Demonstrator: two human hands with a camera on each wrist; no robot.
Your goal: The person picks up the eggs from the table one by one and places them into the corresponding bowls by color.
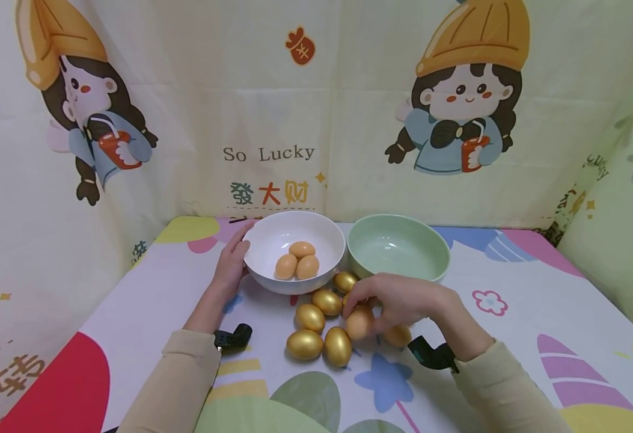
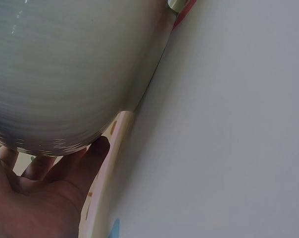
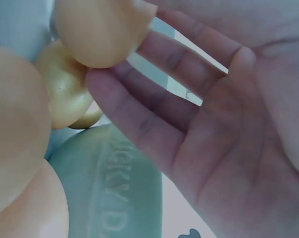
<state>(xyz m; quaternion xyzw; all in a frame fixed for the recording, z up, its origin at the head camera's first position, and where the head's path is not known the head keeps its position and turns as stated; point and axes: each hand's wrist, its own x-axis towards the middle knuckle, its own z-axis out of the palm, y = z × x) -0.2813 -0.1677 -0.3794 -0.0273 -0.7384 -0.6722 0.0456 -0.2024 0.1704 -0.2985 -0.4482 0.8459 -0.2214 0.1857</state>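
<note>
White bowl (image 1: 262,273): glossy, upright on the desk (image 1: 500,343), left hand (image 1: 232,258) cupping its left side. Contents: three brown eggs (image 1: 285,266), clustered at the bottom, two in front, the rearmost lying crosswise. Green bowl (image 1: 397,246): upright, just right of the white one, raised lettering on its outer wall. Held egg (image 1: 359,323): brown, smooth, pinched in the fingers of the right hand (image 1: 403,294); slightly blurred, desk contact unclear. Gold eggs (image 1: 326,302): metallic sheen, five plainly visible, loosely grouped before the bowls; a sixth partly hidden behind the fingers. Loose brown egg (image 1: 397,335): beneath the right hand, partly covered.
</note>
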